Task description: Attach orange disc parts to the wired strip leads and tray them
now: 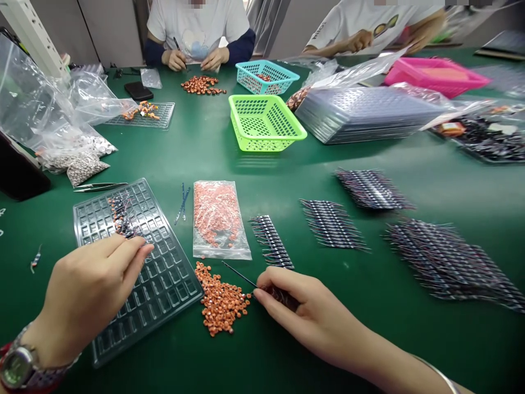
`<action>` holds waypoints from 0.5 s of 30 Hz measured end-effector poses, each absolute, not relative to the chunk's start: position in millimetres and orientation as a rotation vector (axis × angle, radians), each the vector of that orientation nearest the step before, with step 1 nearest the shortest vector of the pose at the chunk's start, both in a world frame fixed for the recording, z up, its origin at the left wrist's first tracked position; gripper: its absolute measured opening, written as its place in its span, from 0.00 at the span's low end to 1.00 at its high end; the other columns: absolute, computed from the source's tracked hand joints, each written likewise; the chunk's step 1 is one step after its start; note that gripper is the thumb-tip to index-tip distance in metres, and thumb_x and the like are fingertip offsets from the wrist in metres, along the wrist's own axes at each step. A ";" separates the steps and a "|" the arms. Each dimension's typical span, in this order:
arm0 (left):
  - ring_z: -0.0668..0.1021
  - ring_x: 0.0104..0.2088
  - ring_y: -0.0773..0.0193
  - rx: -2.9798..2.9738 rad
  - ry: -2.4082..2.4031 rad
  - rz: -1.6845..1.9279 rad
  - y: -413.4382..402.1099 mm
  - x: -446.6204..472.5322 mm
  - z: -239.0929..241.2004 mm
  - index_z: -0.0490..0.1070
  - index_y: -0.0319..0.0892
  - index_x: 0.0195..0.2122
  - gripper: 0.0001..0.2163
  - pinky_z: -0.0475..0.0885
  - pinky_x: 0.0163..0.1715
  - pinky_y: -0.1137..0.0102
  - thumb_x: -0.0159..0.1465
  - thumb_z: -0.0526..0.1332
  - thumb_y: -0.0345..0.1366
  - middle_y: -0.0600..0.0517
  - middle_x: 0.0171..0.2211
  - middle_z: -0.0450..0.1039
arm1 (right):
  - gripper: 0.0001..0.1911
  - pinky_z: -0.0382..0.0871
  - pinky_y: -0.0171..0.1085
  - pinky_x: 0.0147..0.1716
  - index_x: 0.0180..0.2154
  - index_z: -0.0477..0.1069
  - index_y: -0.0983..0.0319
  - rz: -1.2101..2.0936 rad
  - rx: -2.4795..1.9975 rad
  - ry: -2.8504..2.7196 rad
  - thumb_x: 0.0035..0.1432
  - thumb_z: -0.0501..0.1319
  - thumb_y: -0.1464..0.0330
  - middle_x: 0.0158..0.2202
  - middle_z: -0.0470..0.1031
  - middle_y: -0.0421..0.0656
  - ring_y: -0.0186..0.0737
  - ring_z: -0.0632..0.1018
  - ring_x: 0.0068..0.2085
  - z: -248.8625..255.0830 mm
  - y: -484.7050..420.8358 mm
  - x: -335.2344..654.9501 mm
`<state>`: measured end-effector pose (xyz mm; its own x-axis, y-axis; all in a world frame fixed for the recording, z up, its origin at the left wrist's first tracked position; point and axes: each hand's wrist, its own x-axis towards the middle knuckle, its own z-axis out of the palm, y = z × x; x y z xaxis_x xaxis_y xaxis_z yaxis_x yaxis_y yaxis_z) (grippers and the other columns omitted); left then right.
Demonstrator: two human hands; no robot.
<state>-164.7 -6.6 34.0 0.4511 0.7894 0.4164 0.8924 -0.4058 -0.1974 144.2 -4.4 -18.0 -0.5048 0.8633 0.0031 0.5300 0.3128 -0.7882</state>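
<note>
Near orange discs (221,301), right grip (301,303) holds a tool (240,274); left grip (92,282) (pinched, contents unclear) obscures tray pockets (175,272).

A broad desk (164,158) with a smooth, deep-green top fills the foreground. Beyond the desk's far edge, toward its left, stand flat grey panels (118,27), split by a thin dark seam that slants slightly; whether they are wall or cabinet fronts cannot be told. Behind the middle of the desk hangs dark grey cloth (269,24) in upright folds, like a curtain, and next to it is a plain grey surface (301,30). At the desk's far-left corner rises a white post (35,35) punched with holes, leaning in view. Pale light glosses the desktop, more strongly toward its right.
</note>
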 end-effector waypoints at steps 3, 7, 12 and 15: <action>0.74 0.24 0.63 -2.318 -1.421 -0.366 -6.4 -164.5 33.5 0.73 0.43 0.37 0.07 0.62 0.24 0.66 0.68 0.57 0.37 0.55 0.25 0.73 | 0.11 0.58 0.33 0.23 0.29 0.65 0.60 1.050 -1.229 -2.134 0.65 0.52 0.69 0.24 0.64 0.37 0.36 0.65 0.24 -19.3 -4.0 142.9; 0.74 0.24 0.63 -2.318 -1.425 -0.373 -7.2 -163.7 34.6 0.73 0.44 0.37 0.07 0.61 0.24 0.66 0.68 0.57 0.38 0.56 0.24 0.73 | 0.11 0.58 0.33 0.22 0.29 0.65 0.60 1.054 -1.227 -2.108 0.65 0.53 0.69 0.23 0.64 0.37 0.36 0.65 0.23 -19.6 -4.1 142.9; 0.75 0.25 0.62 -2.321 -1.473 -0.327 -9.2 -163.0 36.6 0.73 0.43 0.37 0.07 0.62 0.24 0.65 0.69 0.56 0.37 0.55 0.25 0.74 | 0.11 0.58 0.33 0.21 0.28 0.64 0.60 1.051 -1.201 -2.099 0.66 0.53 0.69 0.23 0.63 0.38 0.36 0.64 0.23 -17.6 -6.1 142.0; 0.76 0.25 0.62 -2.317 -1.483 -0.323 -9.2 -162.5 36.9 0.73 0.44 0.37 0.08 0.63 0.24 0.65 0.69 0.55 0.37 0.55 0.25 0.75 | 0.12 0.58 0.33 0.21 0.28 0.64 0.60 1.044 -1.184 -2.109 0.67 0.53 0.68 0.23 0.63 0.38 0.36 0.64 0.23 -17.0 -6.6 141.1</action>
